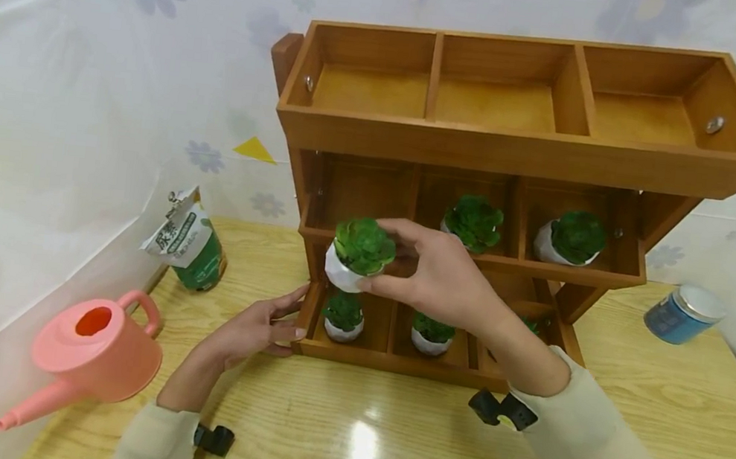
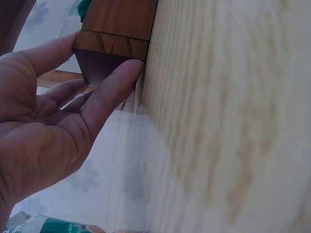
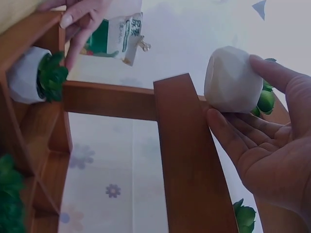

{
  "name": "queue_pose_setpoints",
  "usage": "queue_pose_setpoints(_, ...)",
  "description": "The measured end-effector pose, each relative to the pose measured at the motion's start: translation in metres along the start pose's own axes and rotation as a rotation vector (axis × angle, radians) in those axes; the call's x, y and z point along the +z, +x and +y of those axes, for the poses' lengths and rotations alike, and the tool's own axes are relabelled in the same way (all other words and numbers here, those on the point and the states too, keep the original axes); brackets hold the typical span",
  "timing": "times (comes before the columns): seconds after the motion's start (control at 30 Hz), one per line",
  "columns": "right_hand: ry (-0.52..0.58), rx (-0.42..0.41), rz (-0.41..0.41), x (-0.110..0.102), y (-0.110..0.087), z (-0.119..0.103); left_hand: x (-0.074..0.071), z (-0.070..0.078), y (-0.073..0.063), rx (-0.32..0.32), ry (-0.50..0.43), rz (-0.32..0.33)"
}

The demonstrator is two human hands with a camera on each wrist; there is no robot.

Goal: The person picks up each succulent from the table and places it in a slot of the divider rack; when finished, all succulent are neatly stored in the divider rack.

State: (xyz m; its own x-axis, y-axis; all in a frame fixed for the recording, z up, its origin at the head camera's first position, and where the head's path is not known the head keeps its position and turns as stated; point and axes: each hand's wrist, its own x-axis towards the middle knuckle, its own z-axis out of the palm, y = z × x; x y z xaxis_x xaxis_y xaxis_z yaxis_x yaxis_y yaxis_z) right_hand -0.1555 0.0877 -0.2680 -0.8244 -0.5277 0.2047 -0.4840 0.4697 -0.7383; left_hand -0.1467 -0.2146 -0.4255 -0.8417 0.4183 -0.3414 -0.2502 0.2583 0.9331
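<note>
My right hand [image 1: 447,275] pinches a small potted succulent [image 1: 364,245] by its white faceted pot, with thumb and fingers on opposite sides. The plant is held up in front of the left part of a three-tier wooden shelf [image 1: 530,157]. In the right wrist view the white pot [image 3: 233,80] shows its underside, and the green leaves are mostly hidden behind it. My left hand [image 1: 256,330] grips the lower left corner of the shelf. The left wrist view shows thumb and fingers spread about that wooden corner [image 2: 112,46].
Two potted succulents stand in the middle tier, in the centre [image 1: 474,222] and right [image 1: 572,237] compartments. The bottom tier holds more succulents [image 1: 343,317]. A pink watering can [image 1: 99,351] and a clipped green-white bag [image 1: 192,241] stand left; a blue jar [image 1: 682,315] stands right.
</note>
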Motion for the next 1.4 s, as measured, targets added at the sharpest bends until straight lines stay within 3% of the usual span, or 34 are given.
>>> queue_pose_setpoints(0.23,-0.027,0.06,0.037,-0.01,0.013,-0.005,0.0,0.0,-0.001,0.001,-0.011,-0.015)
queue_pose_setpoints(0.57,-0.076,0.044,0.11,-0.016,0.036,-0.006,0.0,-0.002,0.0,0.008,-0.011,-0.018)
queue_pose_setpoints(0.87,-0.156,0.074,0.099,-0.011,0.052,-0.004,-0.001,-0.001,-0.001,0.004,-0.005,-0.009)
queue_pose_setpoints(1.2,-0.378,0.074,0.086,-0.006,0.058,-0.014,-0.001,-0.001,-0.001,0.009,-0.01,-0.008)
queue_pose_setpoints(1.4,-0.411,0.064,0.045,-0.004,0.06,-0.014,0.0,-0.002,0.0,0.006,-0.005,-0.006)
